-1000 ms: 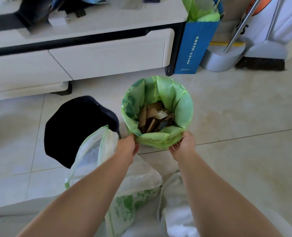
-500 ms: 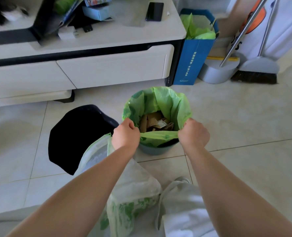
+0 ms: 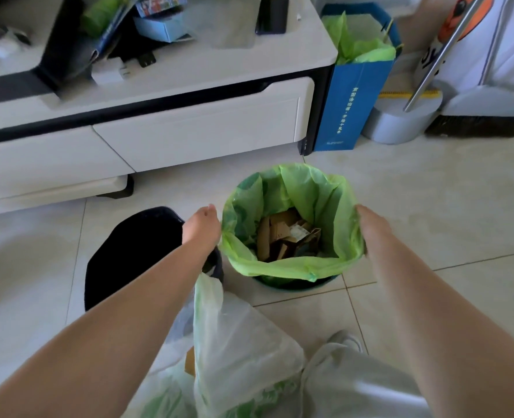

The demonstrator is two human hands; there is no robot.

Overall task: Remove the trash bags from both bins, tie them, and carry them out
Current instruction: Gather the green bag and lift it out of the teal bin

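While both hands hold the green trash bag (image 3: 310,191), its mouth is stretched open between them. The fingers of the left hand (image 3: 202,227) are curled on the bag's left edge, and those of the right hand (image 3: 371,229) on its right edge. The bag's near hem hangs above the rim of the round bin (image 3: 298,284), which shows just below and between the hands. Cardboard scraps (image 3: 280,236) lie inside the bag. A black bin (image 3: 135,257) stands immediately left of the left hand. A pale bag (image 3: 243,342) lies beneath the left forearm, nearer the person. Beyond the left hand stands a white cabinet (image 3: 189,137). Beyond the right hand stand a blue paper bag (image 3: 352,101), a dustpan (image 3: 400,122) and a broom (image 3: 478,116).
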